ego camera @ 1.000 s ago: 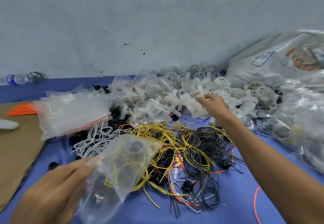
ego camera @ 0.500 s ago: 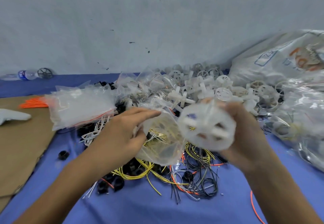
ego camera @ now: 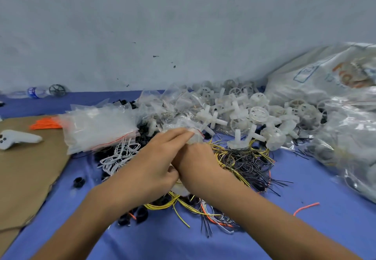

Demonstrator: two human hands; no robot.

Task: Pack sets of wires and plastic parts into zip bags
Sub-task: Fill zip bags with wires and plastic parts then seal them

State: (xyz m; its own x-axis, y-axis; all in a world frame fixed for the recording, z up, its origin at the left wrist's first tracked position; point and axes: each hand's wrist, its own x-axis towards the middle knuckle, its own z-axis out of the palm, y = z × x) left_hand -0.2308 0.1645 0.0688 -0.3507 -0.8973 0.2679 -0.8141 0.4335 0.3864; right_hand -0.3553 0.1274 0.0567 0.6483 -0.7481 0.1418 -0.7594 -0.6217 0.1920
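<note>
My left hand and my right hand are pressed together over the middle of the blue cloth. Between them they grip a small clear zip bag, whose top sticks out above my fingers. Its contents are hidden by my hands. A tangle of yellow and black wires lies just right of my hands, and white wires lie to the left. Behind is a heap of white plastic wheels and cross parts. A stack of empty zip bags lies at the left.
Black rings are scattered near my left forearm. Brown cardboard at the left carries a white controller and orange wires. Large filled plastic sacks crowd the right side. A bottle lies by the wall.
My right hand took a white wheel part from the heap and carried it to the bag. Both hands now grip the bag together, and the part is out of sight.
</note>
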